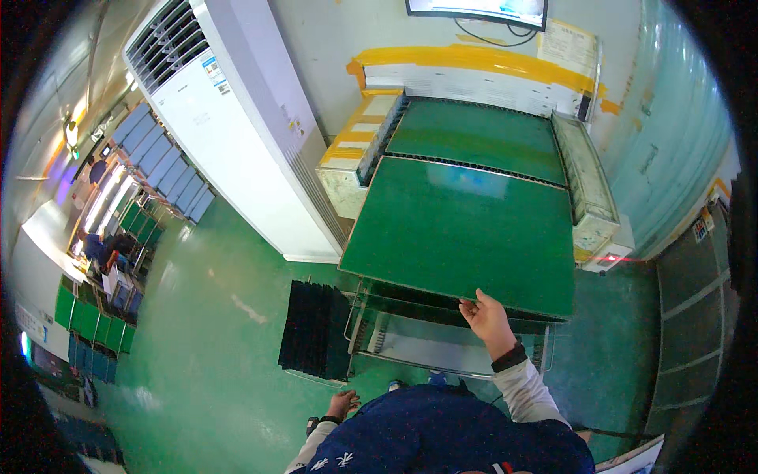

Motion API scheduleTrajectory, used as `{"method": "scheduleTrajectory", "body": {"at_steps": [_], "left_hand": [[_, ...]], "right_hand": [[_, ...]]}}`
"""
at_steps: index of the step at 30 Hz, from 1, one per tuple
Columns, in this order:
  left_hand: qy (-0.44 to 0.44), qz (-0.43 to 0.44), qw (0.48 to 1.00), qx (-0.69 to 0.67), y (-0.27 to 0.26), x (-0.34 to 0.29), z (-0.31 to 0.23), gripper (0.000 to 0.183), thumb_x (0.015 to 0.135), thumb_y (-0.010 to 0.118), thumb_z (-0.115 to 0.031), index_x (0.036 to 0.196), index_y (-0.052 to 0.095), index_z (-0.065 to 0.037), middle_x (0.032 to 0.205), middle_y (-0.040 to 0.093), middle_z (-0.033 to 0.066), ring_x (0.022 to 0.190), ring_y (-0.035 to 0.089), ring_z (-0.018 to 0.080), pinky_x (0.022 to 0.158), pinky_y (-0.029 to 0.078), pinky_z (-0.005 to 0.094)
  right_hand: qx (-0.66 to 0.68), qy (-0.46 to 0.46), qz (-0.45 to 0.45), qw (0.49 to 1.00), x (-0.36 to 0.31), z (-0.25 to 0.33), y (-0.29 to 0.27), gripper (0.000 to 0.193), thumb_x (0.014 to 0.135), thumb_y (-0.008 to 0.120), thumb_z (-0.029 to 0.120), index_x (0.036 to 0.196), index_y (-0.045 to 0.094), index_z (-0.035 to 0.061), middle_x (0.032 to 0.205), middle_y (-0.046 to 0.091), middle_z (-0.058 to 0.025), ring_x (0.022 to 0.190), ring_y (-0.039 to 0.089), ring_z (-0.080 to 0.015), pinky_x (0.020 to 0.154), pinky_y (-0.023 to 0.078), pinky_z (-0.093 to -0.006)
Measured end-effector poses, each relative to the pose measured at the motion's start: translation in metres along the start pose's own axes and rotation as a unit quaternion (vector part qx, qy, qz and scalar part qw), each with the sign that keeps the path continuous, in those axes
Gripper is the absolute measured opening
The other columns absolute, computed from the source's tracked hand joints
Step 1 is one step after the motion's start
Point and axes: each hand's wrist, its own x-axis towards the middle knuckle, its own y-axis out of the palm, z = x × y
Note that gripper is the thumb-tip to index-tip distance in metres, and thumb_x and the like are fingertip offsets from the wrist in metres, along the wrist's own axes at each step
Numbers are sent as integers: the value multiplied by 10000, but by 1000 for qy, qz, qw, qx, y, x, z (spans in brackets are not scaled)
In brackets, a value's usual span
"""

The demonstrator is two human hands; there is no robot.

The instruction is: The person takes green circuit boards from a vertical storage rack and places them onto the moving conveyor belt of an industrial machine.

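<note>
A large green board (466, 229) lies flat on a wheeled rack (430, 347) in front of me. At the board's near edge, right of its middle, my right hand (485, 317) pinches the rim with the thumb on top and the other fingers mostly hidden beneath. Beyond it a second green board (482, 138) rests in a bed between two side walls. My left hand (343, 404) hangs low at my side, its fingers loosely bent and apart, holding nothing. Nearest to that hand is a stack of black sheets (316, 330) standing on the floor.
A tall white air conditioner (229, 134) stands left of the bed, and a screen (482, 9) hangs above it. Clear plastic curtains (671, 126) and a dark panelled barrier (691, 316) flank the right. Far left, a person (96, 249) sits by racks. A red light glows (612, 258) beside the bed.
</note>
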Motion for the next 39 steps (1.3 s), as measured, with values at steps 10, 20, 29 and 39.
{"method": "scheduleTrajectory", "body": {"at_steps": [10, 20, 29, 39], "left_hand": [[-8, -12, 1000, 13, 8, 4, -3, 384, 873, 558, -201, 1167, 497, 39, 1026, 620, 157, 768, 645, 254, 610, 522, 305], [3, 4, 1000, -12, 0, 16, 10, 381, 867, 586, -201, 1168, 491, 13, 954, 615, 141, 734, 633, 246, 592, 508, 323], [1, -24, 999, 28, 13, -2, -5, 386, 868, 582, -205, 1158, 494, 34, 968, 607, 144, 769, 633, 258, 625, 509, 327], [1, -16, 1000, 1, 14, -4, -5, 389, 873, 573, -202, 1149, 482, 57, 964, 608, 161, 780, 631, 263, 632, 514, 336]], "right_hand": [[-47, 4, -11, 999, 0, 11, 11, 175, 860, 599, 209, 917, 515, 66, 930, 589, -117, 879, 574, -241, 784, 480, -373], [-37, -5, -13, 999, 12, 17, 11, 184, 862, 593, 202, 920, 500, 54, 912, 581, -143, 810, 587, -254, 726, 501, -375], [-37, 0, -20, 999, 21, 27, 17, 225, 849, 612, 199, 927, 451, 62, 875, 554, -139, 786, 588, -266, 719, 500, -395], [-36, -1, -18, 999, 32, 35, 19, 206, 865, 586, 186, 953, 470, 41, 916, 558, -140, 822, 571, -253, 738, 492, -368]]}}
